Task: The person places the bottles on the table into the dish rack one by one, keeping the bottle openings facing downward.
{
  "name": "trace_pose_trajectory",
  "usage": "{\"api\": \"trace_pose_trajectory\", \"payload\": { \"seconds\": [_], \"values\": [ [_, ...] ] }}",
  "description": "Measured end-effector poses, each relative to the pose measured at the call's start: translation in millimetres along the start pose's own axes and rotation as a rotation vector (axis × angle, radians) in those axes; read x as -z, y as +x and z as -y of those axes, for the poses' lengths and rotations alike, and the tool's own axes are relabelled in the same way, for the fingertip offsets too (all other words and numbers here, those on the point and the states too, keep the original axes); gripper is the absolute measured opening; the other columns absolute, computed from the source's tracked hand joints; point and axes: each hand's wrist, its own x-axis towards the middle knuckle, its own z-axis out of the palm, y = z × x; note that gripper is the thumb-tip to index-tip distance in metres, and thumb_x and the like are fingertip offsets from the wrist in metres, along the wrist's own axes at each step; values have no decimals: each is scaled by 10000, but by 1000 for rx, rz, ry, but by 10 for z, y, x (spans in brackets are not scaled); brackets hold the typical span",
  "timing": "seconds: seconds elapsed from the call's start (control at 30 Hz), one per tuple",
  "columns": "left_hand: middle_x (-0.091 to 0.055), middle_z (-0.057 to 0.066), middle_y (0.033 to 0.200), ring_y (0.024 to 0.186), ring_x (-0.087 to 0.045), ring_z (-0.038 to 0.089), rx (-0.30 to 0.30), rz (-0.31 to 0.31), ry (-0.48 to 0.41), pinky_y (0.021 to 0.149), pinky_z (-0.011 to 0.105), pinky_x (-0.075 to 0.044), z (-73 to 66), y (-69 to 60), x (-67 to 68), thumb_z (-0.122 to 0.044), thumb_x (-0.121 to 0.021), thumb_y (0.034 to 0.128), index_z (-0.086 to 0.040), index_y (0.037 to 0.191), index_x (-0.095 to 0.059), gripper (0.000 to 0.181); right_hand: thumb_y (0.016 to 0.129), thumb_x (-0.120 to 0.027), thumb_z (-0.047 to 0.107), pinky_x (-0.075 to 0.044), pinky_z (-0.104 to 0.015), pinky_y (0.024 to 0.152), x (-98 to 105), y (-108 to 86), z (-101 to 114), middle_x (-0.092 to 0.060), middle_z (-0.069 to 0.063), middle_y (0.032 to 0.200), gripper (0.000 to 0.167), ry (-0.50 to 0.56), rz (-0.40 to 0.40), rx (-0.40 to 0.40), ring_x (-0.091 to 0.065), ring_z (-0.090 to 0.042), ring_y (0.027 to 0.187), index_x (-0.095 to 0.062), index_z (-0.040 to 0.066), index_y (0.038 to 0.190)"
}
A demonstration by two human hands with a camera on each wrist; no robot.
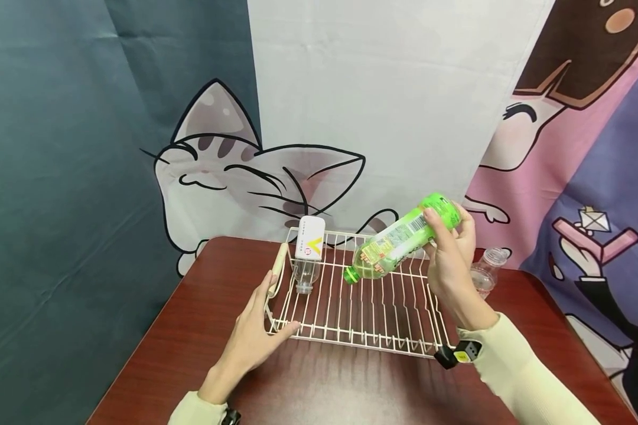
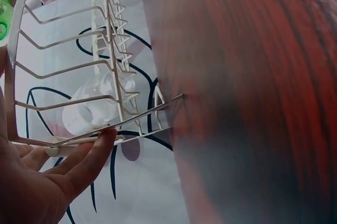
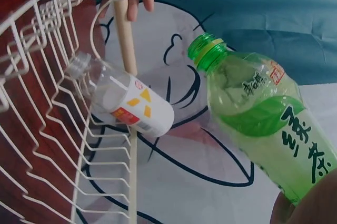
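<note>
My right hand (image 1: 452, 260) grips a green tea bottle (image 1: 399, 242) by its base. The bottle is held tilted above a white wire dish rack (image 1: 361, 342), its green top end pointing down to the left. At the rack's left end, my left hand (image 1: 252, 330) touches the frame beside the pale handle (image 1: 279, 268), its fingers extended and thumb spread. In the left wrist view, its fingers (image 2: 87, 169) lie along the rack's wires. A clear bottle with a white label (image 1: 312, 239) leans in the rack's left part, neck down.
Another clear bottle (image 1: 486, 271) stands on the table behind my right wrist, partly hidden by it. The rack sits on a dark red wooden table (image 1: 202, 301). A cloth printed with cartoons (image 1: 383, 88) hangs close behind the table.
</note>
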Motion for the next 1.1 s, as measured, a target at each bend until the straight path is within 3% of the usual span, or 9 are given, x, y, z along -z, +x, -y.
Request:
{"api": "trace_pose_trajectory", "payload": {
  "seconds": [0.23, 0.53, 0.83, 1.1],
  "values": [
    [-427, -65, 1751, 1504, -555, 334, 1, 7, -1, 1092, 673, -522, -12, 2, 2, -471, -923, 892, -313, 1793, -179, 1180, 1000, -772, -32, -658, -290, 832, -163, 114, 1, -712, -127, 1234, 599, -45, -7, 90, -767, -198, 1000, -462, 146, 1481],
    [-424, -64, 1753, 1502, -556, 334, -8, 4, 3, 1091, 670, -525, -8, -1, 2, -516, -906, 899, -299, 1793, -183, 1170, 961, -820, -13, -646, -278, 803, -258, 251, -70, -778, -66, 1100, 648, -142, 20, 165, -764, -189, 913, -498, 169, 1494],
    [-429, -53, 1752, 1499, -559, 335, -21, -9, 10, 1089, 670, -526, 13, -1, 6, -466, -928, 889, -258, 1790, -209, 1171, 945, -840, -3, -647, -291, 786, -369, 303, -126, -792, -49, 1080, 665, -182, 73, 186, -763, -185, 889, -523, 172, 1502],
    [-413, -58, 1761, 1509, -546, 356, -17, 4, 9, 1102, 684, -515, 6, -4, -4, -468, -921, 897, -264, 1792, -194, 1171, 928, -870, 35, -641, -297, 741, -435, 371, -206, -792, -32, 1073, 661, -221, 64, 238, -755, -189, 876, -558, 185, 1492]
  ]
}}
